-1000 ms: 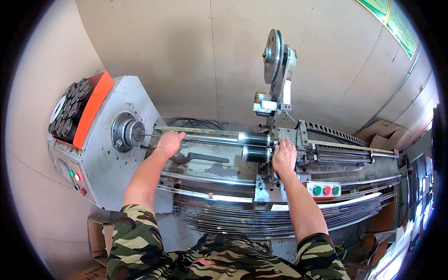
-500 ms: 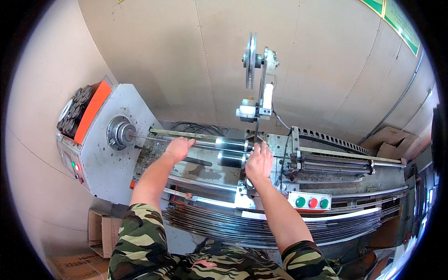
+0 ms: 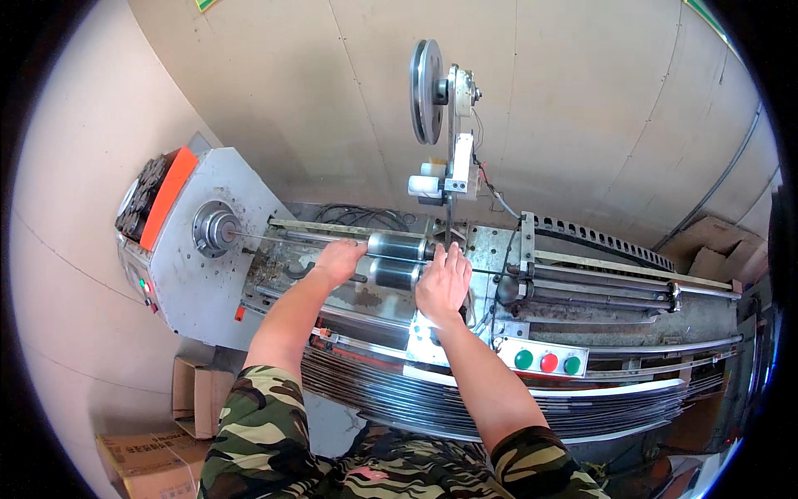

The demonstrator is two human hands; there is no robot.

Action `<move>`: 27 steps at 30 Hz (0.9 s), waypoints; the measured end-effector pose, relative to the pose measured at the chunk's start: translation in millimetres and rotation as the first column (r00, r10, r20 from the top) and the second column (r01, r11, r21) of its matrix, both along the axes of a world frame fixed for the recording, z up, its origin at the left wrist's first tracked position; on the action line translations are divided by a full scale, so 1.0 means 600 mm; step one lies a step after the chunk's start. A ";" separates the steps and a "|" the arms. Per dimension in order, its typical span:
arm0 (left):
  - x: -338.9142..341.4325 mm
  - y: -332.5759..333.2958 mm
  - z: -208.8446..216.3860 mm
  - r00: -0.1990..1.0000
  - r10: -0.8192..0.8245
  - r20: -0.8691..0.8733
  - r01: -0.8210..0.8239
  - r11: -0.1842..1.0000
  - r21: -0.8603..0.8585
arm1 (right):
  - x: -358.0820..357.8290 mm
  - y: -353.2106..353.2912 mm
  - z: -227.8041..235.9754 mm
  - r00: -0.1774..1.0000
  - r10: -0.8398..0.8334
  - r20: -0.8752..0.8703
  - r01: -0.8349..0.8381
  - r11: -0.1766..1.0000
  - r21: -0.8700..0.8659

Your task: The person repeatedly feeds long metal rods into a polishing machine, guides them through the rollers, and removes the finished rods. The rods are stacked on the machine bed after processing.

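A thin metal rod (image 3: 264, 238) runs from the round chuck (image 3: 218, 229) on the left towards a pair of shiny dark rollers, the far roller (image 3: 396, 246) and the near roller (image 3: 393, 273). My left hand (image 3: 339, 261) is closed around the rod just left of the rollers; its fingertips are partly hidden. Over the carriage at the rollers' right end lies my right hand (image 3: 445, 281), fingers stretched out below a dark strip (image 3: 450, 218) that comes down from above. What touches its palm is hidden.
A grooved wheel (image 3: 426, 91) stands above the carriage on an upright arm. Several thin rods (image 3: 499, 409) lie along the machine's front. A button box (image 3: 549, 361) sits right of my right forearm. Cardboard boxes (image 3: 158, 461) stand at lower left.
The carriage with its rollers and wheel has shifted left towards the chuck, my right hand with it. My left hand has moved right along the rod, closer to the rollers.
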State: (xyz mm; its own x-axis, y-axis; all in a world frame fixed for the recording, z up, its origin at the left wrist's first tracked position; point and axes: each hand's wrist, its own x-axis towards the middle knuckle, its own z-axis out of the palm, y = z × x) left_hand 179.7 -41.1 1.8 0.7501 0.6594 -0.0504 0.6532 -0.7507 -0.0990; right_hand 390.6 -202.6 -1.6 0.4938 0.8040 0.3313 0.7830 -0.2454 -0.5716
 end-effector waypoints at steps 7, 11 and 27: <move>0.003 0.006 0.000 1.000 -0.008 -0.001 0.008 0.997 -0.077 | 0.007 0.004 -0.013 0.998 -0.050 0.039 0.052 0.997 -0.059; -0.026 0.021 0.013 1.000 -0.011 -0.003 0.011 0.998 -0.055 | 0.012 0.006 -0.015 0.998 -0.067 0.021 0.068 0.997 -0.045; -0.200 0.136 -0.008 0.999 -0.021 0.027 0.021 1.000 0.008 | 0.034 0.007 -0.025 0.983 -0.132 0.125 0.145 0.984 -0.103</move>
